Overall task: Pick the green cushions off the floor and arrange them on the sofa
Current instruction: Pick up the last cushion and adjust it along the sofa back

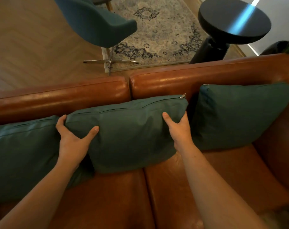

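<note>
**Holding the middle cushion against the sofa back**

The middle cushion [132,129] stands on the seat of the brown leather sofa [223,179], leaning back on the backrest over the seam between the two seat pads. Its long axis runs left to right along the backrest; the zipped edge faces up, the zip pull at its upper right corner. The left hand [72,138] grips its left edge, thumb on the front, fingers wrapped behind. The right hand [180,128] clasps its right edge likewise. The left cushion [21,154] touches it; the right cushion [239,113] leans just beside it. Beyond the sofa are a teal chair [97,22], a patterned rug [157,33] and a black round side table [231,20].
</note>
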Motion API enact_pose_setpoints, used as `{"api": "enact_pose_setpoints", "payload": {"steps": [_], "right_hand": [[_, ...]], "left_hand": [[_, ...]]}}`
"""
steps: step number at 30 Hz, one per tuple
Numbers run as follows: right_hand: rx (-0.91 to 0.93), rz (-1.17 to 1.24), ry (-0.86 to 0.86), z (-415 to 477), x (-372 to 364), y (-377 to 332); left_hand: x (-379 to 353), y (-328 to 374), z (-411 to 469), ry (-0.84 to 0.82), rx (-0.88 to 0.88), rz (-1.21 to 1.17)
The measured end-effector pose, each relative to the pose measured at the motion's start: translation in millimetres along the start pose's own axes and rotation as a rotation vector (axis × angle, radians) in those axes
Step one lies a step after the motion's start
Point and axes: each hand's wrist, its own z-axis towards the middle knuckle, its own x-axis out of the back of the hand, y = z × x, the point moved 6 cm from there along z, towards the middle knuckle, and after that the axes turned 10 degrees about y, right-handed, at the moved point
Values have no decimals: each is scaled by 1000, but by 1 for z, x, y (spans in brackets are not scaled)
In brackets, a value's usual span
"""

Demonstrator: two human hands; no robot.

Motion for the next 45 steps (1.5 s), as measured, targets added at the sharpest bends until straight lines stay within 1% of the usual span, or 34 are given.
{"api": "enact_pose_setpoints", "payload": {"steps": [3, 6, 8, 11, 12, 14, 16, 18, 21, 23, 25, 26, 27, 29, 31, 35, 37, 38, 40, 41, 42, 43, 45], "right_hand": [[32, 6, -11, 11, 9, -6], [-30, 2, -48, 17, 10, 2], [-70, 55, -74, 13, 11, 11], [-132, 200, -48, 10, 20, 30], [-146, 213, -23, 10, 26, 40], [-151, 145, 8, 6, 30, 54], [-143, 84, -33, -2, 20, 60], [-139, 68, -47, 0, 4, 57], [-160, 81, -37, 16, -7, 49], [-168, 97, -53, 17, 0, 51], [-187, 185, -49, 9, 13, 56], [-209, 231, -20, 7, 20, 65], [-235, 274, 16, 4, 27, 74], [-302, 283, 83, -2, 34, 95], [-351, 244, 92, -4, 28, 112], [-370, 204, 14, -3, 5, 110], [-396, 277, -1, -4, 7, 108], [-399, 315, 4, -4, 11, 112], [-382, 345, 44, -9, 25, 126], [-347, 331, 68, -13, 32, 135], [-295, 293, 71, -19, 36, 139], [-247, 248, 59, -25, 36, 141], [-186, 179, 14, -32, 21, 143]], "left_hand": [[-12, 15, -3, 17, -58, -14], [-25, 14, 1, -2, -18, -37], [-26, 3, -2, -17, 17, -77], [-18, -16, -11, -8, 152, -251], [-17, -22, -13, -13, 190, -285], [-23, -33, -18, -78, 263, -297], [-41, -43, -24, -156, 331, -333], [-62, -43, -27, -181, 368, -399], [-77, -37, -23, -157, 379, -501], [-73, -41, -25, -152, 370, -536], [-64, -55, -33, -127, 365, -558], [-59, -64, -37, -100, 379, -562], [-56, -73, -41, -61, 401, -566], [-56, -88, -45, 3, 486, -564], [-66, -92, -43, -16, 553, -560], [-84, -95, -28, -115, 561, -522], [-83, -104, -26, -113, 564, -557], [-79, -108, -28, -86, 558, -573], [-62, -122, -38, 39, 560, -555], [-55, -130, -46, 89, 567, -524], [-52, -139, -54, 90, 560, -489], [-54, -143, -62, 39, 535, -461], [-70, -135, -73, -136, 433, -427]]}}
